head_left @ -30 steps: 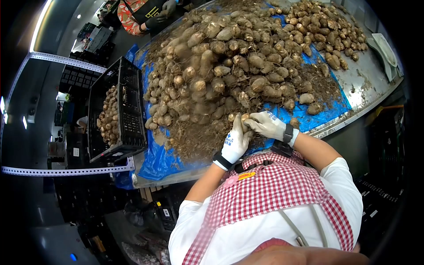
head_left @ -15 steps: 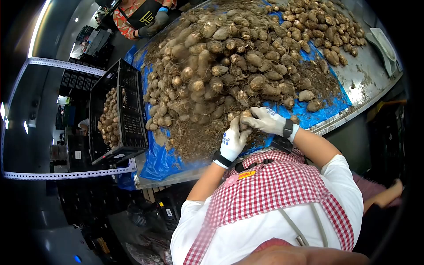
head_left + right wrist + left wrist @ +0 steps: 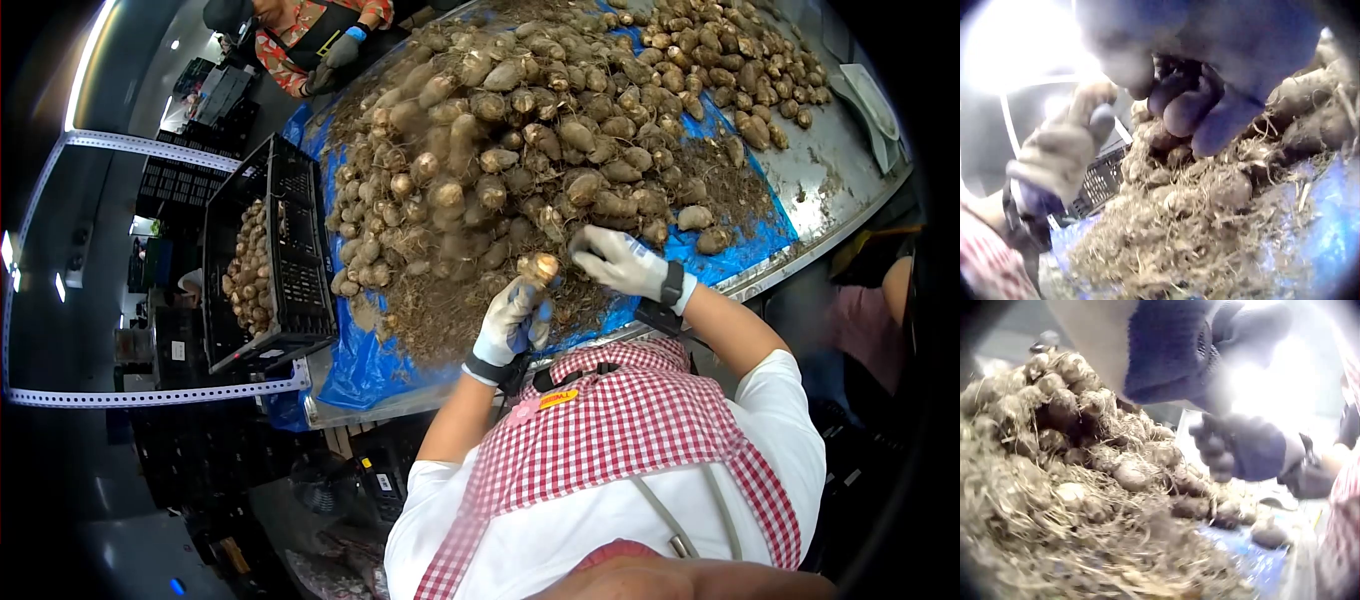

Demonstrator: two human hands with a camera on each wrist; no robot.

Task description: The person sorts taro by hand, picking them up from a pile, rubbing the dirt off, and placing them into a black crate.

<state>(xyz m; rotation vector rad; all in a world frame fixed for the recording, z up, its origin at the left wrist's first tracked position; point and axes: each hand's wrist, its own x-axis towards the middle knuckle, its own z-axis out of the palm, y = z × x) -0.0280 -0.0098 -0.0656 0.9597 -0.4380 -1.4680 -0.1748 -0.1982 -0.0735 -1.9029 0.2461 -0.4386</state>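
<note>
In the head view my left hand (image 3: 512,318), in a white glove with a bluish palm, holds a brown taro (image 3: 540,268) with its pale end up. The right wrist view shows the same taro (image 3: 1094,95) standing out of the curled fingers. To the right, apart from it, my gloved right hand (image 3: 622,262) hovers by the near edge of the heap with fingers loosely bent. No object shows between those fingers. Under both hands spreads a heap of rooty, soil-covered taros (image 3: 500,160), with loose roots and dirt (image 3: 1179,231) at its foot.
A blue sheet (image 3: 345,375) lies beneath the heap on a metal table (image 3: 815,215). Cleaner taros (image 3: 720,60) are piled at the far right, near a pale scoop-like object (image 3: 868,115). A black crate (image 3: 300,240) with taros stands left. Another person (image 3: 320,45) works across the table.
My hands were together at the taro and have come apart. The left has lifted and turned it pale end up; the right has moved right. The person opposite has shifted further into view.
</note>
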